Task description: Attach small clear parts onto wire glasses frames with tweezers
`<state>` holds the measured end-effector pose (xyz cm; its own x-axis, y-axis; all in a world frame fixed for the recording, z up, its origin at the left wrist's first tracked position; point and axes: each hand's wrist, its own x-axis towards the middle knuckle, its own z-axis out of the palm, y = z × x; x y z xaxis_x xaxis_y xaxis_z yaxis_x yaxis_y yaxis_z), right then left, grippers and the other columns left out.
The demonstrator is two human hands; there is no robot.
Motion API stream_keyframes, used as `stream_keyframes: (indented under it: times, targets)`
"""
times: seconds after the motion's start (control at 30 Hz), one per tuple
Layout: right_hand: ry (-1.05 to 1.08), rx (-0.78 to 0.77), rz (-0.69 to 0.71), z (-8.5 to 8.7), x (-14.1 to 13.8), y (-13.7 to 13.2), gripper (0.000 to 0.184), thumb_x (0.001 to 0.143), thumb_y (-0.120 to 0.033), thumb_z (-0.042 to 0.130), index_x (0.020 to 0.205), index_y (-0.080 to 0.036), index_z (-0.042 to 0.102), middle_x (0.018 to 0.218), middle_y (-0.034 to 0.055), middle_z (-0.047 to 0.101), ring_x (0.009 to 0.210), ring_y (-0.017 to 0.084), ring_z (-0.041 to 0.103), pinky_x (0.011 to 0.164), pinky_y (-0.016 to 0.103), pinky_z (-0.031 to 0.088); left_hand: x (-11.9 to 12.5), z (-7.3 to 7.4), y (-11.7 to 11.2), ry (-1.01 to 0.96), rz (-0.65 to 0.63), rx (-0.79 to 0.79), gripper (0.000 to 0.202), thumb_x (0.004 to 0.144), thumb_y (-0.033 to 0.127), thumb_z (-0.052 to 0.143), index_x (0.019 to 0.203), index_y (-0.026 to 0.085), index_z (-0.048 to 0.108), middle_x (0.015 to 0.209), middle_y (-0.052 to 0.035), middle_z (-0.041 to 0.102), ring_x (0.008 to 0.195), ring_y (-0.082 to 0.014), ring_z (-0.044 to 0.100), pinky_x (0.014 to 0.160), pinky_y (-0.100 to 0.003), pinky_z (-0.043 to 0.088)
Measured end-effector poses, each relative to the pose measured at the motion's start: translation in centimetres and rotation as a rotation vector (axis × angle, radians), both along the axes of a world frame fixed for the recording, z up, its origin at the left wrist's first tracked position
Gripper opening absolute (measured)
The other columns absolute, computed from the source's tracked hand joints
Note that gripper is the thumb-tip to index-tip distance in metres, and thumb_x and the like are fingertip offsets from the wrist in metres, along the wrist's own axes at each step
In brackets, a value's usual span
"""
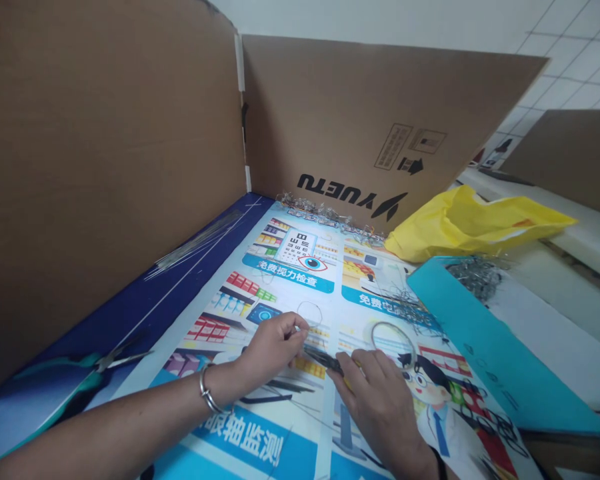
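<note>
My left hand (279, 341) pinches a thin wire between thumb and fingertips, and a loop of that wire (307, 303) rises above the fingers. My right hand (380, 393) is closed around a pair of pliers (323, 358), with the dark jaws pointing at my left fingertips. Whether the jaws grip the wire is too small to tell. Both hands are over a printed poster (325, 400) that covers the work surface. A coiled ring of wire (373, 333) lies just beyond my right hand.
Cardboard panels (330, 120) stand at the left and back. Teal-handled cutters (93, 380) lie at left, below a bundle of straight wires (197, 245). Wire scraps (320, 208) line the back. A yellow bag (430, 223), a turquoise box (495, 340) and dark rings (495, 420) are at right.
</note>
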<state>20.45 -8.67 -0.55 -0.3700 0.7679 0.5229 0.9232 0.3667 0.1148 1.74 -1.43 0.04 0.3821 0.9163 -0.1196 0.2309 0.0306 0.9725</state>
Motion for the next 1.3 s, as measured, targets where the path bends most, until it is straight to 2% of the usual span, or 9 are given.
stream_keyframes:
  times: [0.43, 0.73, 1.3]
  targets:
    - [-0.006, -0.020, 0.004, -0.40, 0.44, 0.17, 0.017, 0.090, -0.029, 0.048, 0.089, -0.019, 0.061, 0.073, 0.0048, 0.055, 0.073, 0.020, 0.049, 0.073, 0.035, 0.036, -0.15, -0.09, -0.01, -0.015, -0.045, 0.018, 0.014, 0.080, 0.027, 0.052, 0.089, 0.018, 0.057, 0.059, 0.0043, 0.059, 0.054, -0.0121, 0.058, 0.056, -0.023, 0.045]
    - [0.043, -0.061, 0.006, -0.61, 0.50, 0.21, 0.020, 0.091, -0.029, 0.045, 0.085, -0.019, 0.060, 0.071, 0.0041, 0.054, 0.071, 0.019, 0.049, 0.073, 0.034, 0.036, -0.34, 0.24, -0.14, 0.035, -0.067, 0.135, 0.009, 0.081, 0.022, 0.051, 0.086, 0.020, 0.057, 0.063, 0.0038, 0.062, 0.063, -0.0130, 0.059, 0.066, -0.024, 0.044]
    - [0.192, -0.070, 0.024, -0.60, 0.21, 0.01, 0.025, 0.093, -0.032, 0.041, 0.081, -0.019, 0.059, 0.068, 0.0031, 0.057, 0.066, 0.016, 0.054, 0.062, 0.026, 0.037, -0.51, 0.26, -0.47, 0.112, -0.027, 0.292, 0.014, 0.081, 0.022, 0.052, 0.091, 0.021, 0.062, 0.077, 0.0010, 0.067, 0.071, -0.0146, 0.061, 0.069, -0.025, 0.045]
